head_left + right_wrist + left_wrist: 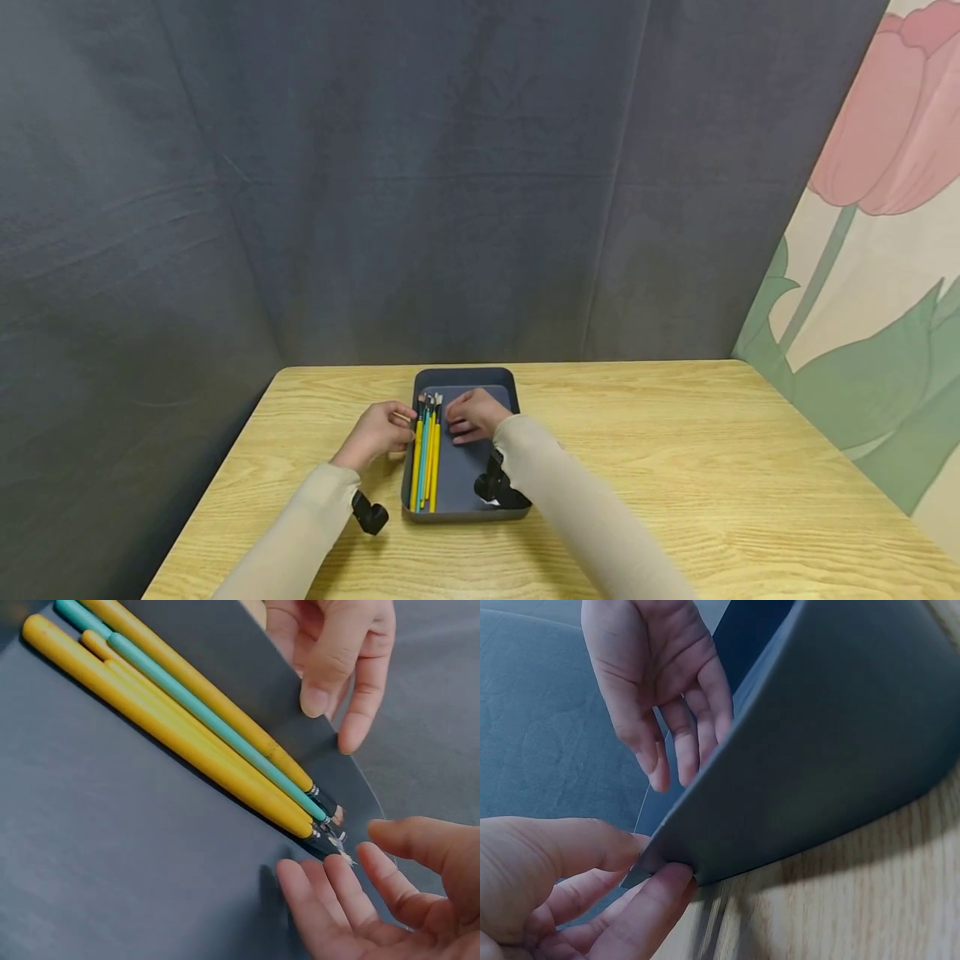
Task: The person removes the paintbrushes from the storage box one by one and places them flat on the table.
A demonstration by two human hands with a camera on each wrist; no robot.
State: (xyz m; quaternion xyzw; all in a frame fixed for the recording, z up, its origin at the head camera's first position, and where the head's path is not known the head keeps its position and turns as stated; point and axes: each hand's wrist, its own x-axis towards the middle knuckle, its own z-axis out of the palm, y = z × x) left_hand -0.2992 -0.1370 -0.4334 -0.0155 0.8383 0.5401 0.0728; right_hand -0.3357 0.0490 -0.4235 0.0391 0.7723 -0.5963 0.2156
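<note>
A dark grey rectangular tray point(476, 492) rests on the table. Several paintbrushes with yellow point(225, 776) and teal point(217, 720) handles lie side by side along its left wall, bristles toward the far end. My left hand point(377, 433) pinches the tray's left wall, thumb over the rim and fingers against the outer side, as the left wrist view shows. Inside the tray, my right hand point(476, 414) is beside the bristle ends. Its fingers are loosely bent, with nothing between thumb and fingertips, and the fingertips sit right by the brush tips in the right wrist view.
The wooden table point(675, 467) extends to both sides of the tray. A dark curtain point(450, 183) hangs behind it, and a cloth with a pink tulip point(870, 125) is at the right. Black wrist cameras point(369, 512) hang below the sleeves.
</note>
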